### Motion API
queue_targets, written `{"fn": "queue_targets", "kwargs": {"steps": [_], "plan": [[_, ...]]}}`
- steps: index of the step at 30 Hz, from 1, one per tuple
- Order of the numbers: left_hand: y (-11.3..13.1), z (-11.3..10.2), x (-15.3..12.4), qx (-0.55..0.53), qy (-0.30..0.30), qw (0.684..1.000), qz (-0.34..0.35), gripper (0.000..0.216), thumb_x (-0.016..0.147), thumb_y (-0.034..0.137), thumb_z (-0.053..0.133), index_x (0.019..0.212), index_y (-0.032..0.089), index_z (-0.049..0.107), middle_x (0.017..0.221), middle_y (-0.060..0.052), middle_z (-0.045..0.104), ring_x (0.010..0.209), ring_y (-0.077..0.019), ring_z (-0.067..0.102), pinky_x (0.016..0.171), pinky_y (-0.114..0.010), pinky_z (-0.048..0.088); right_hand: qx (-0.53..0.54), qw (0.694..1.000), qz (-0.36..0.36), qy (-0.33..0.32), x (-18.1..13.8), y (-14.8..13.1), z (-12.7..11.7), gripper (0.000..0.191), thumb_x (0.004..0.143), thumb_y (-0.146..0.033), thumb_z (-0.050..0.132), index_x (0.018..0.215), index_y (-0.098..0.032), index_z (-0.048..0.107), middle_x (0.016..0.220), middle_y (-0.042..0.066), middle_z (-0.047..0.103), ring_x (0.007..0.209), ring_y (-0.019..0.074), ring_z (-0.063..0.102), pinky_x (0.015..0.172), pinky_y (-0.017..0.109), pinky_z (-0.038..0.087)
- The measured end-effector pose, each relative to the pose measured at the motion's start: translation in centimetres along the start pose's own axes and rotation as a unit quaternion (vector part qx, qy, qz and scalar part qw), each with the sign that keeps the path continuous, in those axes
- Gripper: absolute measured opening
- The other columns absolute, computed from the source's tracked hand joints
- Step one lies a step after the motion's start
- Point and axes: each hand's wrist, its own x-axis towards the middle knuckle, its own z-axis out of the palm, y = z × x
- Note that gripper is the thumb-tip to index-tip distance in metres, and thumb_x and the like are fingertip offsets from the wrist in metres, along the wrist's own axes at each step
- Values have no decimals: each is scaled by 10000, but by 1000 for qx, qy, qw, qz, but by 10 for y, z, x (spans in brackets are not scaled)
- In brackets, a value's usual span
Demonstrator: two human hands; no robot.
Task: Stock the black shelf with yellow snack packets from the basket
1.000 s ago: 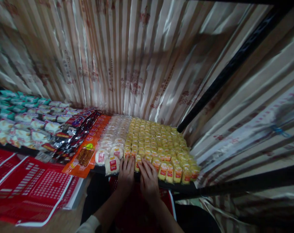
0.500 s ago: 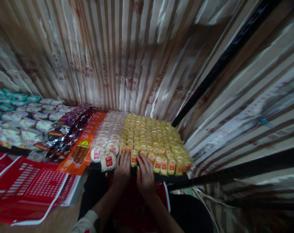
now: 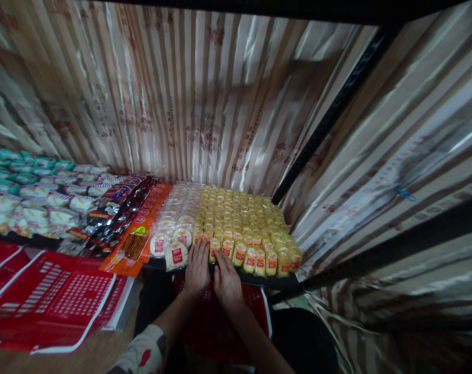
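Rows of small yellow wrapped snack packets (image 3: 244, 218) fill the right part of a dark shelf (image 3: 275, 282). My left hand (image 3: 197, 268) and my right hand (image 3: 226, 279) lie side by side at the shelf's front edge, fingers stretched forward onto the front row of yellow packets (image 3: 216, 248). Both hands look flat and hold nothing I can make out. White round packets with red labels (image 3: 176, 244) sit just left of my left hand.
Orange snack bags (image 3: 136, 244), dark foil packets (image 3: 115, 208) and white and green packets (image 3: 33, 197) lie further left. Red printed sheets (image 3: 52, 296) lie at the lower left. A red basket (image 3: 220, 322) sits under my arms. Striped cloth hangs behind and right, with a black pole (image 3: 329, 119).
The view has shifted a little. My hands have drawn slightly left along the front row and stay flat on the packets.
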Motion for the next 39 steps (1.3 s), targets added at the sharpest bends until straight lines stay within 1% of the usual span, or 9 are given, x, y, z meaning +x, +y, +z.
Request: {"fn": "queue_targets", "kwargs": {"steps": [3, 8, 13, 21, 23, 25, 29, 34, 39], "plan": [[0, -2, 1, -34, -19, 999, -17, 500, 850, 107, 317, 1346, 80, 376, 1354, -153, 460, 1340, -231, 288, 1052, -470, 337, 21, 1000, 0, 0, 0, 0, 4, 452, 844, -125, 361, 1267, -170, 513, 1269, 125, 531, 1163, 215, 522, 934, 361, 498], [-3, -3, -1, -100, -34, 992, -67, 543, 844, 85, 274, 1387, 88, 302, 1381, -156, 426, 1327, -210, 318, 1046, -447, 366, 41, 999, -36, 0, 0, -1, 11, 482, 825, -105, 354, 1279, -163, 504, 1280, 127, 524, 1224, 215, 464, 987, 387, 456], [-8, 4, -6, -115, -50, 988, -89, 547, 848, 105, 298, 1394, 86, 287, 1406, -171, 383, 1320, -228, 332, 1052, -439, 369, 37, 998, -45, 8, 2, -3, 18, 468, 823, -117, 368, 1265, -139, 519, 1267, 141, 537, 1201, 218, 487, 974, 383, 471], [-11, 8, -8, -105, -24, 991, -73, 476, 898, 158, 296, 1367, 76, 321, 1422, -195, 340, 1351, -243, 262, 1070, -455, 335, 35, 999, -35, 5, 2, 5, 31, 461, 839, -130, 358, 1273, -124, 513, 1259, 152, 548, 1210, 230, 480, 976, 405, 470], [-10, 6, -9, -112, -24, 989, -91, 443, 905, 179, 322, 1338, 103, 379, 1411, -185, 355, 1339, -242, 290, 1056, -441, 358, 44, 998, -32, 3, 1, 8, 33, 484, 828, -123, 367, 1296, -143, 489, 1281, 141, 532, 1221, 226, 468, 990, 409, 457], [-10, 5, -11, -113, -29, 988, -102, 401, 907, 193, 351, 1293, 139, 445, 1357, -165, 426, 1305, -231, 354, 1031, -418, 394, 50, 998, -34, 9, 0, 10, 34, 523, 813, -105, 366, 1326, -156, 453, 1313, 136, 506, 1242, 226, 445, 1006, 426, 438], [-10, 9, -13, -77, -13, 993, -85, 394, 901, 134, 336, 1264, 179, 483, 1221, -120, 545, 1225, -205, 451, 1006, -400, 422, 49, 998, -38, 29, -1, 14, 37, 588, 797, -69, 334, 1379, -144, 366, 1381, 142, 434, 1301, 233, 371, 1035, 466, 390], [-8, 9, -10, -36, 28, 998, -34, 434, 891, 115, 345, 1308, 188, 439, 1178, -103, 571, 1150, -208, 511, 952, -374, 467, 32, 999, -26, 25, 5, 13, 44, 585, 789, -59, 318, 1371, -93, 369, 1397, 165, 406, 1328, 254, 322, 1033, 494, 381], [-7, 3, -7, -16, 40, 999, -5, 436, 909, 147, 340, 1341, 171, 400, 1158, -125, 582, 1112, -213, 531, 899, -352, 490, 19, 999, -7, 27, 9, 9, 49, 596, 785, -60, 333, 1380, -92, 350, 1406, 158, 395, 1343, 267, 283, 1041, 520, 362]]}}
